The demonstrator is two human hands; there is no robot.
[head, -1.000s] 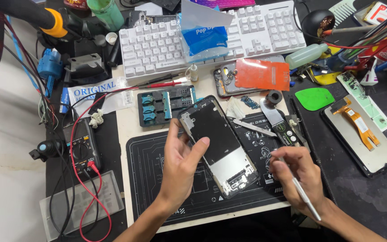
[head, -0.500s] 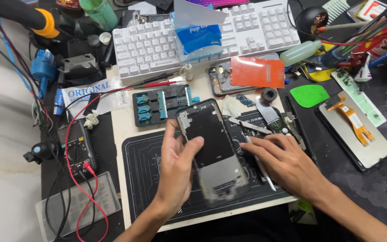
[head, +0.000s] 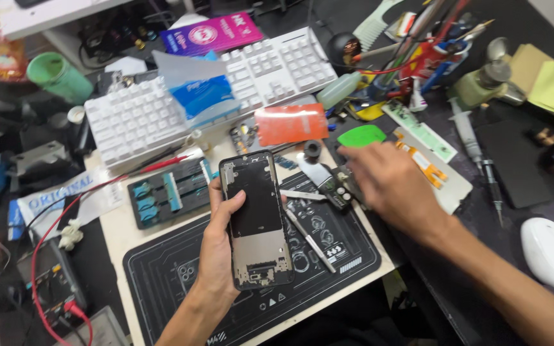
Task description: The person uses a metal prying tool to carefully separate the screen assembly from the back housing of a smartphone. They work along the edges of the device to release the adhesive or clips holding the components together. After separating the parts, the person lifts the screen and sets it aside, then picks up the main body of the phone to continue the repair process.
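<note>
Fingers (head: 216, 192) of the left hand (head: 218, 247) wrap the left edge of the phone frame (head: 255, 219), thumb laid across its dark inner face, so the frame is gripped firmly and held lifted above the black work mat (head: 181, 285). Phone frame orientation: long axis running away from the person, top end toward the white keyboard (head: 161, 109), open inner side facing the camera. Right hand (head: 392, 186) is positioned to the right of the phone frame, well apart from it, palm down, fingers loosely spread and holding nothing visible (motion blur prevents a firm reading of the fingertips). Its fingertips lie close to the green pick (head: 361, 136) and the small dark tool block (head: 334, 189).

Positions relative to the phone frame:
- tweezers (head: 309, 238): just right, lying on the work mat
- parts tray with blue clips (head: 168, 198): left, on the tabletop (head: 113, 230)
- orange card (head: 291, 123): beyond the top end
- white keyboard: farther beyond, with a blue tissue pack (head: 201, 95) resting on it
- red wire (head: 49, 253): far left
- white mouse (head: 551, 251): far right
</note>
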